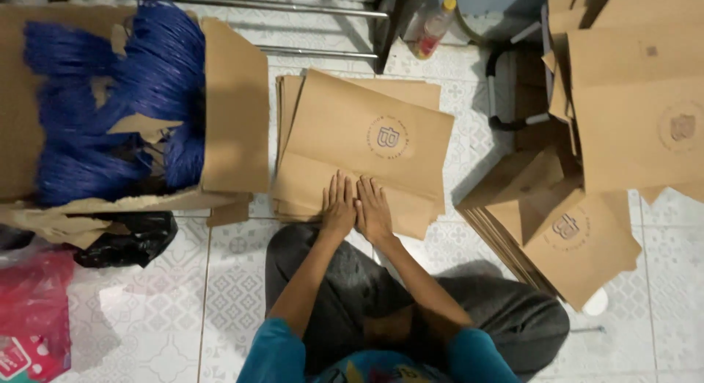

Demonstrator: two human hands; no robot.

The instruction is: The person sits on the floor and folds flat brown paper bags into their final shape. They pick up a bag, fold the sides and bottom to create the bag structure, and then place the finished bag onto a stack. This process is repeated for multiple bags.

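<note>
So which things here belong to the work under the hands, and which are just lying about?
In hand:
- left hand and right hand, flat side by side on the top brown paper bag
- the stack of bags beneath it

Lying about:
- box of blue cords
- bag piles at right
- bottle
- black plastic bag
- red bag

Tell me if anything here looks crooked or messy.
The top bag sits skewed on its stack, corners overhanging; both hands, left and right, press flat on its near edge. The pile at right is fanned out unevenly. Torn paper scraps lie beside the box of blue cords.
</note>
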